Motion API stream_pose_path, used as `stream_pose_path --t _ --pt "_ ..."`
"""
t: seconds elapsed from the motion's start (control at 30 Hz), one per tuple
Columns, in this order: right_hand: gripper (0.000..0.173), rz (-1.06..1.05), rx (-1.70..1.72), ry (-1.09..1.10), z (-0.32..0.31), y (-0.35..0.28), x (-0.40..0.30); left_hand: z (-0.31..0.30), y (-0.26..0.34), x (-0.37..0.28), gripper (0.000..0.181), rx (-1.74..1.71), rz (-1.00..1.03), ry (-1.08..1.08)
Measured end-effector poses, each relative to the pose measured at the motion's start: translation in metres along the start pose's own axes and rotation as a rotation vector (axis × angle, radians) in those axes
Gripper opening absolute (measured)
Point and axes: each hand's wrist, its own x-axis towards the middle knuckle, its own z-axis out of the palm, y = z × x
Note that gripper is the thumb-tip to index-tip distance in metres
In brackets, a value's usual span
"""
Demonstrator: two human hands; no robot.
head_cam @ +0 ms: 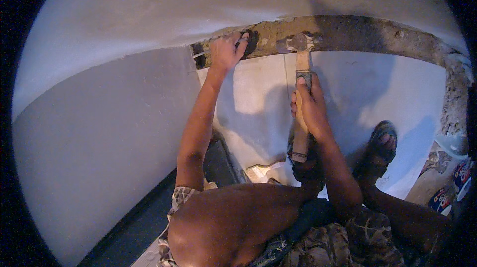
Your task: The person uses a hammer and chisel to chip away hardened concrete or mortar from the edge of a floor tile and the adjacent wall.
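My right hand (311, 106) is closed around the wooden handle of a hammer (299, 42), thumb laid along the dark wrapped part of the handle. The hammer's metal head rests on or just above the rough bare strip (346, 34) between the wall and the pale floor slab. Off to the left, my left hand (228, 49) has curled fingers at a dark hollow in the same strip; whether it holds something there is hidden. A thin pale rod or wire (200, 54) shows beside it.
Smooth walls (111, 118) rise ahead and at the left. A pale floor panel (257, 80) lies under my sandalled feet (384, 140). At the lower right are a translucent bowl (452, 144) and printed tubs (441, 201). A dark ledge (221, 159) runs near my left knee.
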Motion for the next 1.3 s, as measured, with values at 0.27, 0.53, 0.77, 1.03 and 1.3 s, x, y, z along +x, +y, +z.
stream_pose_path --t 0.27,0.53,0.77,1.03,1.3 --pt "0.026 0.009 0.021 0.019 0.002 0.000 0.000 0.022 -0.021 0.006 0.042 -0.021 0.083 0.148" --pt "0.028 -0.041 0.042 0.060 -0.012 -0.004 0.009 0.015 -0.013 0.012 0.043 -0.104 -0.013 -0.033" --pt "0.025 -0.093 0.090 0.112 -0.012 -0.006 0.006 0.017 -0.012 0.011 0.044 -0.072 0.003 -0.016" --pt "0.026 -0.220 0.244 0.177 0.027 -0.011 0.006 0.015 -0.028 0.004 0.040 -0.068 0.019 0.099" --pt "0.028 -0.052 0.134 -0.059 0.084 0.025 0.036 0.014 -0.031 0.001 0.039 -0.107 -0.022 0.116"
